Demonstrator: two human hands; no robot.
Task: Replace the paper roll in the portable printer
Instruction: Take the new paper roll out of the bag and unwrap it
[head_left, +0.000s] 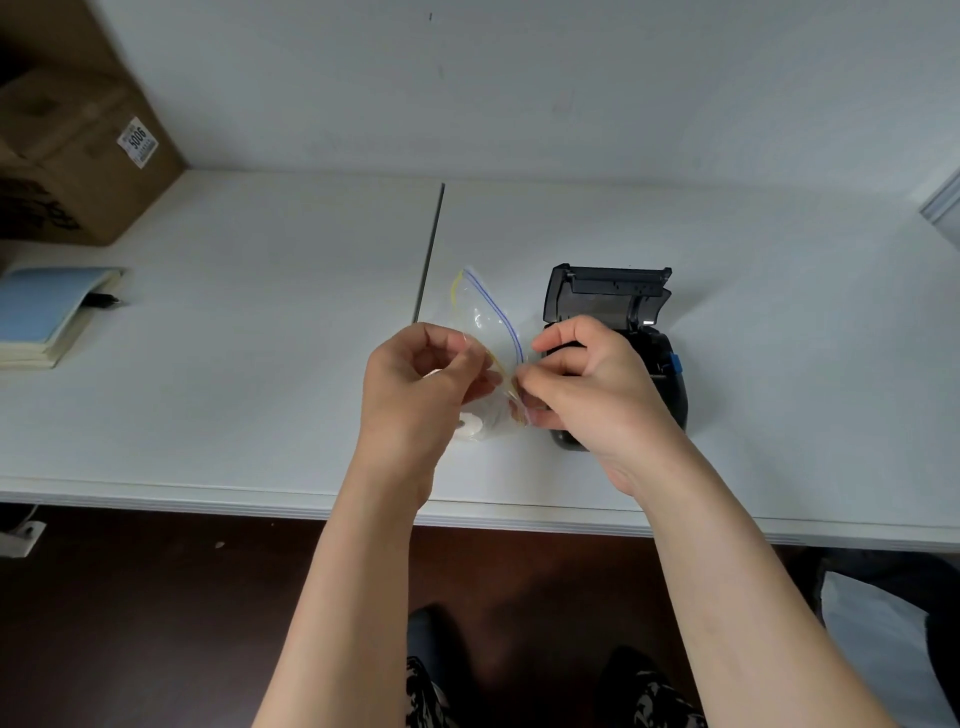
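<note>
A clear zip bag (485, 322) with a blue and a yellow seal strip is held up over the white table (260, 364). A white paper roll (470, 423) lies in the bag's bottom. My left hand (415, 379) pinches one side of the bag's mouth. My right hand (587, 384) pinches the other side, and the seal is parted between them. Behind my right hand sits the black portable printer (618, 312) with its lid swung up and back; its paper bay is mostly hidden by the hand.
A cardboard box (78, 156) stands at the back left. A blue notebook (47, 312) with a pen lies at the left. A seam (428, 260) runs between two tabletops. A white wall (519, 78) backs the table. The table's front edge (208, 499) is near me.
</note>
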